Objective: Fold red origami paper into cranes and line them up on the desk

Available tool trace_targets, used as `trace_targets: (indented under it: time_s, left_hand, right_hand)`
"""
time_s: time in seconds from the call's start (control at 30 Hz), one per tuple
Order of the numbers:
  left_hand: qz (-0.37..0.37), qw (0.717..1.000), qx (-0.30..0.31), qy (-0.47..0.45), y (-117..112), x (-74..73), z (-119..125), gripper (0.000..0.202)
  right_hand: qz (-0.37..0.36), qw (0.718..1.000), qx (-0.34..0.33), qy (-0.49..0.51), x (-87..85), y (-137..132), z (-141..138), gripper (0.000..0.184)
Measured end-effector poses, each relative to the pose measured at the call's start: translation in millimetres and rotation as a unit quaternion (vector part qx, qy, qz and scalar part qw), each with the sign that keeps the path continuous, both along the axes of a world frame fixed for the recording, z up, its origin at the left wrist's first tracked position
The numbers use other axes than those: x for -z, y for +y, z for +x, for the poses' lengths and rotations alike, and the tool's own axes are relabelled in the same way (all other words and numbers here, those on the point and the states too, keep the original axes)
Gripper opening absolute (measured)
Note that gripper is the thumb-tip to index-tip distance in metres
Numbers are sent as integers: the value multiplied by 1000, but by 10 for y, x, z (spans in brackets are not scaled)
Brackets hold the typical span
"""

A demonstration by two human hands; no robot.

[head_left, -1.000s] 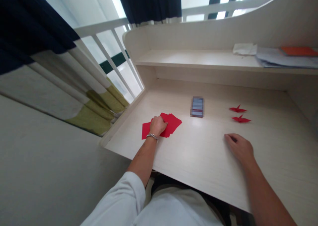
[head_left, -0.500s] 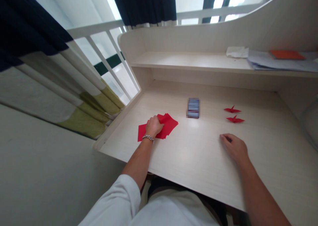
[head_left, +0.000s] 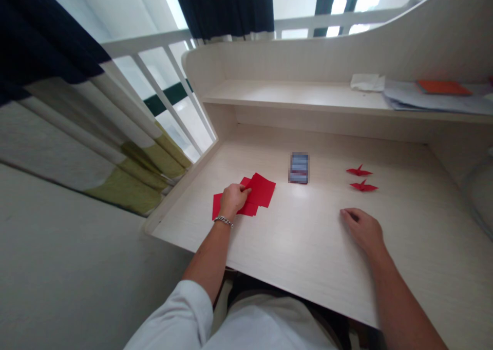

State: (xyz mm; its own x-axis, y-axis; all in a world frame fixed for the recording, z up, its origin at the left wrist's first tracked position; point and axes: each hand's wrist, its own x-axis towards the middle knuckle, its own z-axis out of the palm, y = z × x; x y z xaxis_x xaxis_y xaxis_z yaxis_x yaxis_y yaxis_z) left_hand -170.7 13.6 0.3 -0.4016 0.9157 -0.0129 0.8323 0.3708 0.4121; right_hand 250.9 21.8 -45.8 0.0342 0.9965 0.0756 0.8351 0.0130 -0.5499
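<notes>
Several red paper squares lie fanned out on the left of a pale wooden desk. My left hand, with a metal bracelet at the wrist, pinches the top red sheet at its near edge and lifts it slightly off the pile. My right hand rests palm down on the desk to the right, fingers loosely curled, holding nothing I can see. Two folded red paper cranes stand further back on the right.
A phone lies flat in the middle of the desk behind the sheets. A raised shelf at the back carries white paper, grey sheets and an orange book. A white railing and curtains border the desk's left side.
My left hand has drawn back toward me and closed on the top red sheet, which now sits raised and shifted over the pile. My right hand stayed in place.
</notes>
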Motion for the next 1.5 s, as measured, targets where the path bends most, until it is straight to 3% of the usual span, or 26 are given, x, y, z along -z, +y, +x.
trace_targets:
  time_s: [0.27, 0.47, 0.63, 0.7, 0.77, 0.83, 0.9, 1.0, 1.1, 1.17, 1.3, 1.4, 1.5]
  left_hand:
    - [54, 997, -49, -37, -80, 11, -137, 24]
    - [103, 982, -47, -153, -160, -49, -83, 30]
    - [117, 957, -7, -267, -256, 8, 435, 46]
    - [111, 945, 13, -307, -298, 65, 722, 47]
    - [107, 907, 27, -407, -338, 122, 987, 44]
    - [89, 886, 44, -452, -370, 162, 1190, 42]
    - [66, 884, 68, -458, -389, 176, 1306, 41]
    - [54, 910, 94, -401, -382, 152, 1296, 39]
    - [114, 957, 95, -249, -334, 120, 1100, 33]
    - [155, 974, 107, -127, -299, 127, 920, 30]
    - [165, 976, 142, -2, -296, 211, 613, 30]
    - [162, 978, 127, 31, -365, 262, 488, 31]
    - [162, 978, 121, 42, -441, 268, 401, 29]
  right_hand:
    - [-21, 1000, 7, -1, -29, 0, -16, 38]
    - [-9, 999, 19, 26, -68, -29, -33, 39]
    - [10, 987, 24, 157, -197, -82, -278, 43]
    - [-37, 969, -20, 243, -241, -106, -465, 47]
    - [-102, 940, -49, 323, -256, -124, -658, 52]
    - [-142, 916, -61, 370, -242, -132, -812, 54]
    - [-139, 929, -48, 341, -212, -130, -901, 52]
    - [-121, 953, -14, 279, -175, -107, -920, 43]
    - [-107, 968, 8, 227, -180, -79, -892, 33]
    - [-99, 976, 16, 195, -207, -75, -896, 27]
    - [-84, 993, 15, 88, -267, -100, -963, 22]
    - [-80, 997, 7, -14, -289, -122, -1001, 23]
    - [-83, 995, 12, -50, -289, -132, -1008, 23]
